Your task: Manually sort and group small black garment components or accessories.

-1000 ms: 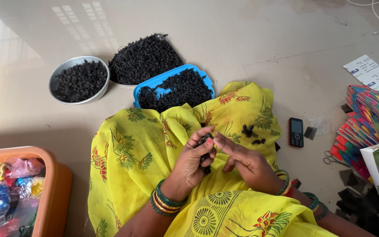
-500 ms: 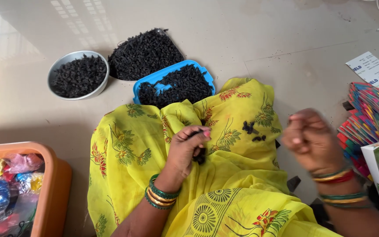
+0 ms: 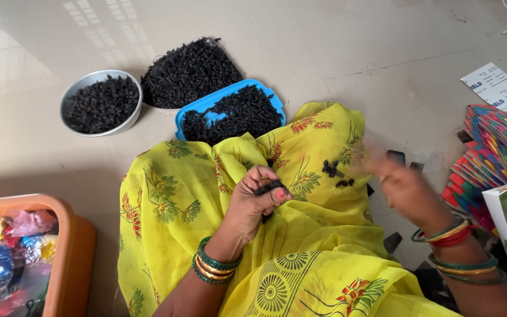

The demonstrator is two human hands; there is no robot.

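Your lap is covered in bright yellow cloth printed with green leaves, red flowers and a dark sunburst wheel, and your left hand, with a pink-painted thumbnail, pinches small black pieces above green and gold bangles. Your right hand wears green, gold and red bangles. On the pale beige floor, black bits fill a grey steel bowl and a blue tray, an orange tub holds pink, blue and gold wrappers, and a rainbow-striped fan of cards lies right.
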